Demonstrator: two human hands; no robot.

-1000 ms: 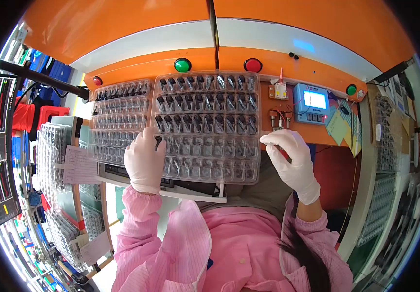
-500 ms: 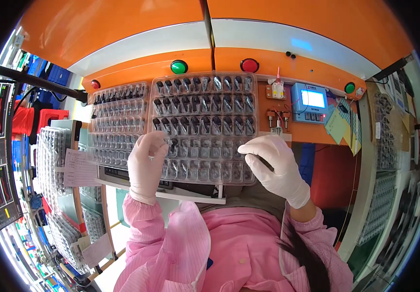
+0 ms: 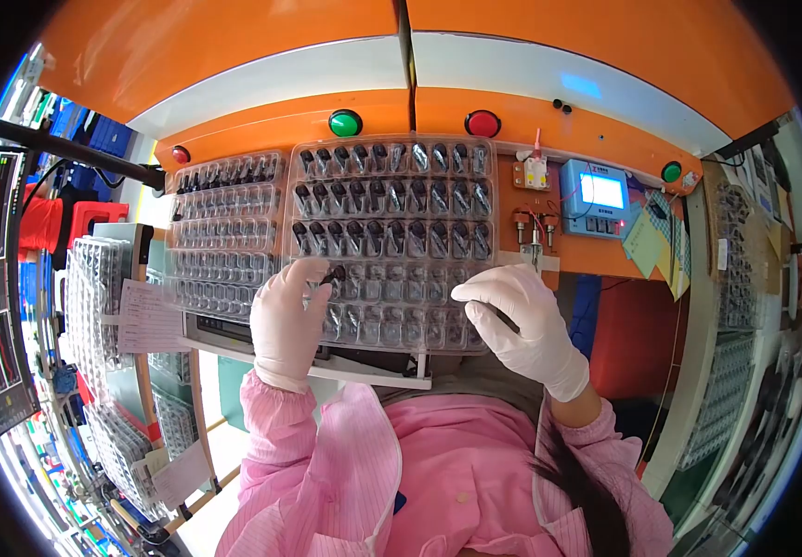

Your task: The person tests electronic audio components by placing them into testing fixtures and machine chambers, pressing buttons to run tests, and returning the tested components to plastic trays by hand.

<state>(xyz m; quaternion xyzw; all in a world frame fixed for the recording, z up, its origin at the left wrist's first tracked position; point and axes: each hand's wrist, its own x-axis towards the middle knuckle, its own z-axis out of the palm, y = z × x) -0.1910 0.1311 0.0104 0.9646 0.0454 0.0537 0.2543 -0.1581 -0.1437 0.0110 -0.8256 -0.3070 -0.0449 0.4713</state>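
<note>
My left hand [image 3: 289, 320], in a white glove, is at the near left of a clear plastic tray [image 3: 391, 354]. Its thumb and index finger close on a small black part [image 3: 337, 274] with a rounded end, at the first pockets of the fourth row. Part of it is hidden by the fingers. My right hand [image 3: 517, 320], also gloved, hovers over the tray's near right corner. Its thumb and index finger are apart, and nothing shows between them. Similar black parts [image 3: 396, 197] with shiny stems fill the three far rows; the near two rows show clear pockets.
A second clear tray [image 3: 224, 201] adjoins on the left, with small black pieces in its far row. Behind stand a green button [image 3: 345, 123] and a red button [image 3: 482, 123]. To the right are a metal fixture [image 3: 534, 232] and a blue meter [image 3: 596, 197] with a lit screen.
My left fingertips have moved slightly right and down to the black part, which now sits tilted at them. The right hand stays almost in place.
</note>
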